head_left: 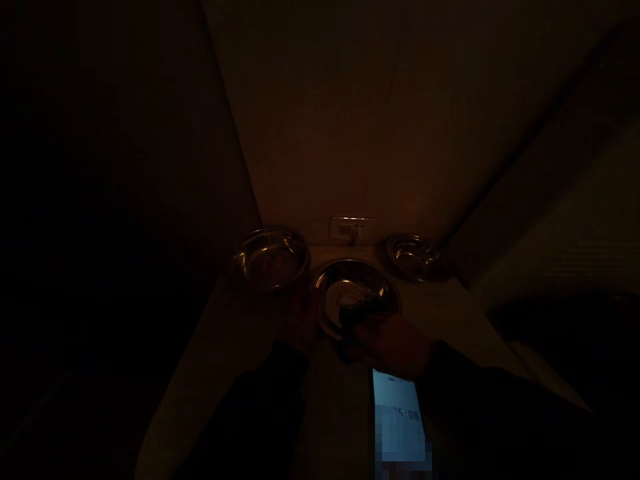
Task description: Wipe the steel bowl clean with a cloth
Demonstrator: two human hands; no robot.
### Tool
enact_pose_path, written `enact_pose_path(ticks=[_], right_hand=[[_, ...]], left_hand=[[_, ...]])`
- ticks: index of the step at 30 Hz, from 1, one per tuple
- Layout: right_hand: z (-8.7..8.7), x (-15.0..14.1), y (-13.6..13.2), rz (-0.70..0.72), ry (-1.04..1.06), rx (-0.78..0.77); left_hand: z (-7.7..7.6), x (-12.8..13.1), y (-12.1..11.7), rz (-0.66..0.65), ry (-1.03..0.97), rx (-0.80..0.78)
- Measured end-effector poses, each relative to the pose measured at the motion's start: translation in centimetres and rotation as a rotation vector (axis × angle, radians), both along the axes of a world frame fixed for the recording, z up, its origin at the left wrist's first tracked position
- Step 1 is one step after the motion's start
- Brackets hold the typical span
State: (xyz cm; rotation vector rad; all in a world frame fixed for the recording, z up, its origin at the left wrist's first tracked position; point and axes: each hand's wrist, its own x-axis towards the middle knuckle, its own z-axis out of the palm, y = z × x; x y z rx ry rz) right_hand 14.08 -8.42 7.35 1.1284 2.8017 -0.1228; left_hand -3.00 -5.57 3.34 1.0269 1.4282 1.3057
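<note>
The scene is very dark. A shiny steel plate [350, 283] lies on a pale counter [235, 347]. My left hand [304, 327] rests at the plate's left rim; its fingers are too dim to read. My right hand [387, 340] is closed around a dark object [361, 312] held over the plate's near side; I cannot make out what it is. Both arms wear dark sleeves.
A steel bowl [270, 257] stands at the back left and a smaller one [415, 257] at the back right. A wall socket [353, 229] sits behind them. A lit phone screen [397, 413] lies on the counter near me. Walls close in on both sides.
</note>
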Motion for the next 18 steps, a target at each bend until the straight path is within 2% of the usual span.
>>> enact_pose_path(ticks=[7, 10, 14, 16, 18], right_hand=[[0.1, -2.5, -0.9, -0.085, 0.006, 0.005], [0.2, -0.8, -0.7, -0.032, 0.007, -0.026], [0.3, 3.3, 0.6, 0.156, 0.084, -0.03], [0.3, 3.8, 0.8, 0.168, 0.101, -0.011], [0.1, 2.8, 0.3, 0.117, 0.092, -0.001]], left_hand=[[-0.1, 0.2, -0.3, 0.097, 0.081, 0.051], [-0.2, -0.5, 0.2, 0.054, 0.054, 0.03], [-0.3, -0.7, 0.5, 0.038, 0.025, 0.011], [-0.4, -0.6, 0.5, 0.053, 0.022, 0.008], [-0.5, -0.4, 0.5, 0.062, 0.005, 0.018]])
